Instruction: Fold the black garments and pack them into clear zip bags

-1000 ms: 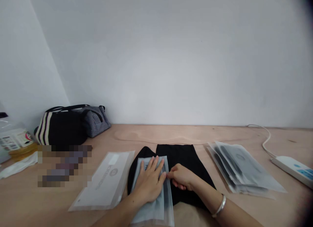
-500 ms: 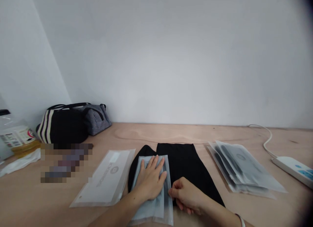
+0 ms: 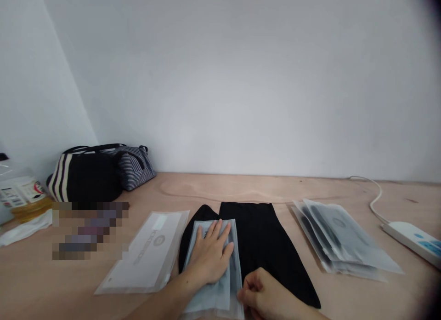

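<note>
My left hand [image 3: 212, 253] lies flat with fingers spread on a frosted plastic zip bag [image 3: 222, 299]. Pale folded contents show through the plastic. At the bag's right edge, low down, the fingers of my right hand [image 3: 260, 292] are pinched on the zip side; whether they hold a slider or just the edge is hidden. Beneath and beside the bag lie black tapered cloth pieces [image 3: 267, 242], the right one fully visible on the table, the left one partly covered.
A second frosted bag [image 3: 146, 253] with printed lettering lies to the left. Several filled bags [image 3: 344, 237] are stacked at right, near a white power strip [image 3: 409, 237] with its cord. Striped bags [image 3: 93, 177], a bottle [image 3: 25, 196] and white cloth [image 3: 27, 228] stand or lie far left.
My right hand has slid down along the bag's right edge toward me, uncovering the tip of the black cloth. My left hand stays pressed on the bag.
</note>
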The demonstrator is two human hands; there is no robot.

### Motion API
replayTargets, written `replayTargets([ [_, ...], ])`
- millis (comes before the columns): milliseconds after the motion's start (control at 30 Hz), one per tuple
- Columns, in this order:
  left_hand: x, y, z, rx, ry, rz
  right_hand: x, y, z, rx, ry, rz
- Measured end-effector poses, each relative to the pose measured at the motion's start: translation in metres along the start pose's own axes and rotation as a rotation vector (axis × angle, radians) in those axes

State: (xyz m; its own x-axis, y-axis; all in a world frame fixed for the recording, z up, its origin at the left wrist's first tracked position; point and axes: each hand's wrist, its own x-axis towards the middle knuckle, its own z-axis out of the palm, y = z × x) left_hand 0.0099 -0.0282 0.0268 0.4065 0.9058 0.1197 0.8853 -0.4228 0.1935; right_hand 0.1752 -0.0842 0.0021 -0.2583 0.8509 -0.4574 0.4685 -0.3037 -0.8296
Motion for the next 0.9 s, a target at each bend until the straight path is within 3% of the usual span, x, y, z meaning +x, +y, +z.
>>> replayTargets([
  [167,0.0,0.003,0.0,-0.006,-0.003,-0.002,-0.004,-0.004,0.002,0.014,-0.061,-0.016],
  [300,0.001,0.003,-0.005,-0.036,0.01,-0.009,-0.013,-0.018,-0.015,-0.06,-0.114,-0.044],
  [433,-0.003,-0.006,-0.024,-0.129,0.149,0.001,-0.01,-0.034,-0.046,-0.07,0.002,-0.108],
  [533,-0.012,-0.017,-0.031,-0.173,0.248,-0.001,0.005,-0.043,-0.057,0.018,-0.003,-0.144],
  [667,-0.025,-0.026,-0.015,-0.124,0.209,-0.028,0.031,-0.049,-0.047,0.052,-0.073,-0.11],
  [767,-0.028,-0.028,-0.002,-0.104,0.172,-0.057,0.047,-0.053,-0.038,-0.006,-0.022,-0.115],
  [900,-0.027,-0.029,0.003,-0.106,0.169,-0.07,0.065,-0.063,-0.029,-0.071,0.069,-0.11],
])
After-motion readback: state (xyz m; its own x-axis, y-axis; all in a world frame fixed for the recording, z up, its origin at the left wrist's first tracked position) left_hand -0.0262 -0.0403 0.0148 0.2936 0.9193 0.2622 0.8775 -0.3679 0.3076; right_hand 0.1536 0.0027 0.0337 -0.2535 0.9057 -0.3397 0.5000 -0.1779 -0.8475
